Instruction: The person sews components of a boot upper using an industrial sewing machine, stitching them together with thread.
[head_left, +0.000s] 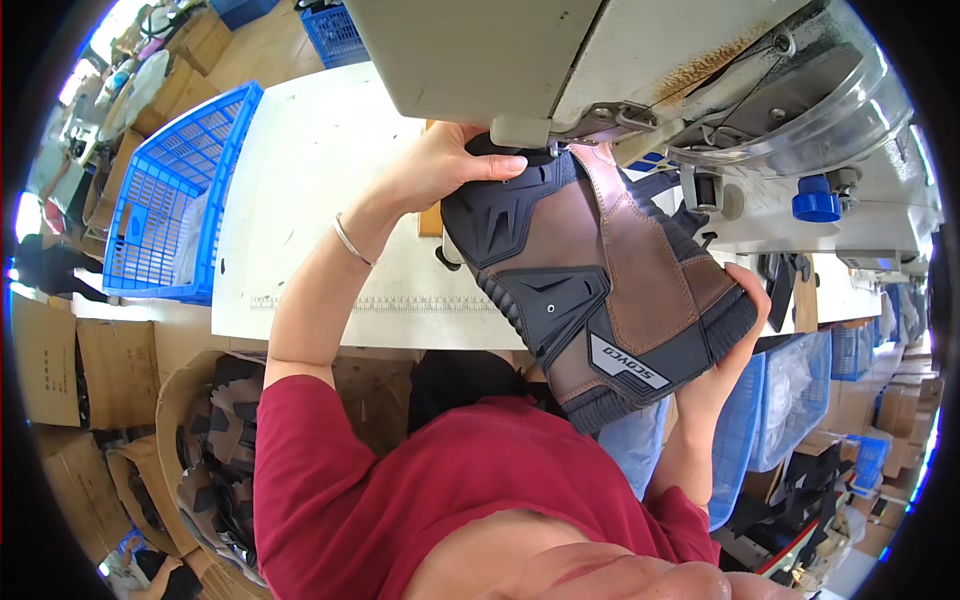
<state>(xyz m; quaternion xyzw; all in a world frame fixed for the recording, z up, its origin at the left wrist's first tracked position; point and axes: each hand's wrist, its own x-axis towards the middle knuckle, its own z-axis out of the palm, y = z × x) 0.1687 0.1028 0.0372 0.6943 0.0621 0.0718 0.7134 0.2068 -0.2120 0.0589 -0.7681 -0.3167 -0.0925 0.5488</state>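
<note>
Sewing machine (480,55) fills the top, overhanging the white table (300,200). Brown-and-black boot upper (650,275) sits between the two hands, slanting from upper left to lower right, far end tucked under the machine head; needle contact can't be told. Blue crate (150,265) is left of it, well apart. Left hand (440,168) pinches the far end, thumb on top, other fingers mostly hidden. Right hand (742,348) grips the near right edge, wrapped around from outside. Thin bracelet (352,240) on left wrist.
</note>
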